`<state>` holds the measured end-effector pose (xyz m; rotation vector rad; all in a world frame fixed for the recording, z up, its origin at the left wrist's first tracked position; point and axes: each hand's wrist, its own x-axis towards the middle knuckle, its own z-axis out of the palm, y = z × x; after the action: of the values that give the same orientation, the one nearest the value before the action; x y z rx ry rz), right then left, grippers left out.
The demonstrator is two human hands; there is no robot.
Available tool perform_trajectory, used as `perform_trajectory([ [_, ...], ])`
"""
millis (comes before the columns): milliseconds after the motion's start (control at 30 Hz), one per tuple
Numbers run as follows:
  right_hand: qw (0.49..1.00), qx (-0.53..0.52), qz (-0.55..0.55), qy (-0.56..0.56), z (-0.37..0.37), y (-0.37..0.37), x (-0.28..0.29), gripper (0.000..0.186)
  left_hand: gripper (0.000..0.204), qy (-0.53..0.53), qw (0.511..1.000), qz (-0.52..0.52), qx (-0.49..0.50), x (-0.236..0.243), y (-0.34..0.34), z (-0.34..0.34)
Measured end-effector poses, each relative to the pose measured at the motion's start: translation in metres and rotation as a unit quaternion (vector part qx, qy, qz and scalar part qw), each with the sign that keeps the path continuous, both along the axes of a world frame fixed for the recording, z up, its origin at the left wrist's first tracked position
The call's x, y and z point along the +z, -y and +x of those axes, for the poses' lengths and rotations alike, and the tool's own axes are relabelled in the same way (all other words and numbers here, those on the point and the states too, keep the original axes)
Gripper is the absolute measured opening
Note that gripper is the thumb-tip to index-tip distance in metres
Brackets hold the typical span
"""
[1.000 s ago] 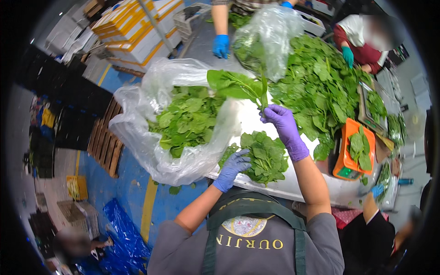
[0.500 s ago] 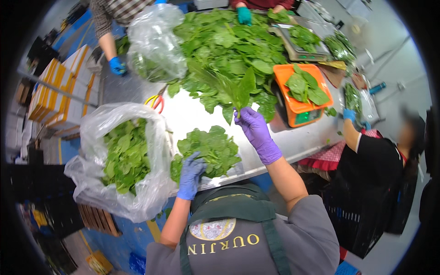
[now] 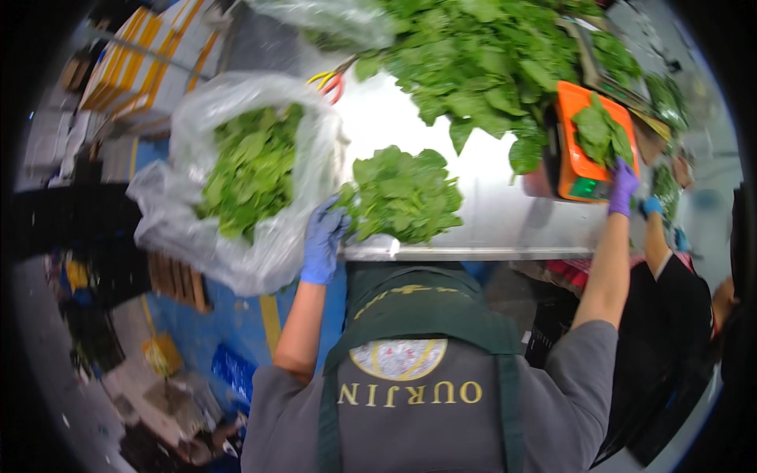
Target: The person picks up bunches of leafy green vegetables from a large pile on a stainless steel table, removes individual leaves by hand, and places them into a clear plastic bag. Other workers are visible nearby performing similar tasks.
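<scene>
My left hand (image 3: 323,243), in a blue-violet glove, is at the near edge of the metal table (image 3: 497,217). Its fingers curl against the left side of a bunch of leafy greens (image 3: 406,193) lying there. Stretched far to the right, my right hand (image 3: 623,188) wears a purple glove, slightly blurred. Its fingers close at the lower end of some leafy greens (image 3: 595,130) in the orange tray (image 3: 576,98) of a scale with a lit green display. Just left of my left hand, an open clear plastic bag (image 3: 319,134) holds more greens.
A large heap of leaves (image 3: 481,63) covers the far table. Scissors with red and yellow handles (image 3: 331,81) lie near another plastic bag (image 3: 347,24). A second scale (image 3: 603,75) stands behind the orange tray. At right, a co-worker's blue-gloved hand (image 3: 653,206) is close by; boxes (image 3: 150,63) stack at left.
My right hand has moved right, from above the leaf heap to the orange tray; the sprig it held is no longer distinct. My left hand stays by the bunch. The view has shifted.
</scene>
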<state>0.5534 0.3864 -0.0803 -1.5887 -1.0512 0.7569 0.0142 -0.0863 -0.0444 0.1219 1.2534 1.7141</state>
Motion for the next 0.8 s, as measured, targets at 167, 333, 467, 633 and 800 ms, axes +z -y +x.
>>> perform_trajectory([
  [167, 0.997, 0.006, -0.067, 0.04, 0.04, 0.0, -0.007, 0.036, 0.027, -0.027, 0.995, -0.087, 0.036, -0.016, 0.031, 0.0],
  [333, 0.988, -0.045, 0.036, 0.146, -0.029, 0.059, 0.001, 0.03, 0.03, -0.437, 0.861, -0.259, -0.034, -0.04, 0.05, 0.015],
  [467, 0.974, 0.198, 0.081, 0.076, -0.158, 0.147, 0.007, 0.017, 0.037, -0.59, 0.697, -0.391, -0.119, -0.04, 0.048, 0.016],
  [633, 0.937, 0.339, -0.003, 0.083, -0.256, 0.219, 0.007, 0.016, 0.034, -0.579, 0.693, -0.415, -0.113, -0.074, 0.045, 0.006],
  [800, 0.87, 0.487, -0.046, 0.059, -0.318, 0.29, 0.046, 0.011, 0.02, -0.298, 0.857, -0.413, -0.082, -0.046, 0.04, 0.011],
])
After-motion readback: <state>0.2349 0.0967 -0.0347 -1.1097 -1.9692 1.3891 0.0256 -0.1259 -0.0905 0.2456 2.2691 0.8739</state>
